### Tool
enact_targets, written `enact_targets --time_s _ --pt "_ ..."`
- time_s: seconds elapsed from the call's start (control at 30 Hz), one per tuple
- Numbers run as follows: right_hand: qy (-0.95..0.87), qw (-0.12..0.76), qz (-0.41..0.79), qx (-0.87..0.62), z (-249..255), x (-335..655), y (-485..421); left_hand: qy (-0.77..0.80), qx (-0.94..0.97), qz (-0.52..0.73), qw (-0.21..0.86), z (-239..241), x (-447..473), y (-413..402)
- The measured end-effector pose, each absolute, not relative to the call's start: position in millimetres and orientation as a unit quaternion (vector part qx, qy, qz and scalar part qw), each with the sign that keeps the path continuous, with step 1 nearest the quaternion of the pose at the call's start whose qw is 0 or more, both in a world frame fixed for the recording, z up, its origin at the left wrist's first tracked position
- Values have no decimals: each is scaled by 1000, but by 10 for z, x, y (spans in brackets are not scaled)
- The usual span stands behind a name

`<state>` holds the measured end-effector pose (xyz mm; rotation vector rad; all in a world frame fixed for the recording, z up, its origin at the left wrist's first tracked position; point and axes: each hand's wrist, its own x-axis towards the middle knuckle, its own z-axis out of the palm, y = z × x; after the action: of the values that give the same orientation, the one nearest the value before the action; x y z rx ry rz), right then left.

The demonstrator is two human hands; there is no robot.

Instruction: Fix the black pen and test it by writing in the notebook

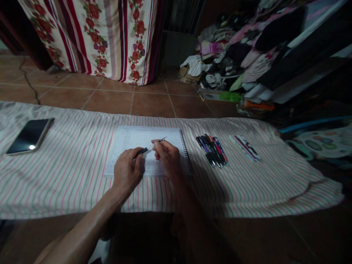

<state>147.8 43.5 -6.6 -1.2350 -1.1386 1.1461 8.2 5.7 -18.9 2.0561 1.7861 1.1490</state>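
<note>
Over an open notebook (167, 132), the left hand (126, 167) pinches a dark pen part (141, 151) angled far and right toward the right hand (168, 154), which pinches what appears a thin refill (162, 139).

Left grip (128, 167): bare human hand, thumb and fingers rounded at the ends, narrowing to a bare wrist. Left forearm (90, 216): bare, slender near the wrist, broader toward the elbow, with a soft highlight along the upper face. Right grip (168, 156): bare human hand, of similar build. Right forearm (189, 198): bare near the wrist; farther back, too dark to distinguish skin from sleeve.
</note>
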Motion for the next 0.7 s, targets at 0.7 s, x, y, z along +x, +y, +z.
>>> enact_targets --time_s 0.7 --pt "-472 510 530 -486 -126 1414 401 582 660 435 191 -216 148 46"
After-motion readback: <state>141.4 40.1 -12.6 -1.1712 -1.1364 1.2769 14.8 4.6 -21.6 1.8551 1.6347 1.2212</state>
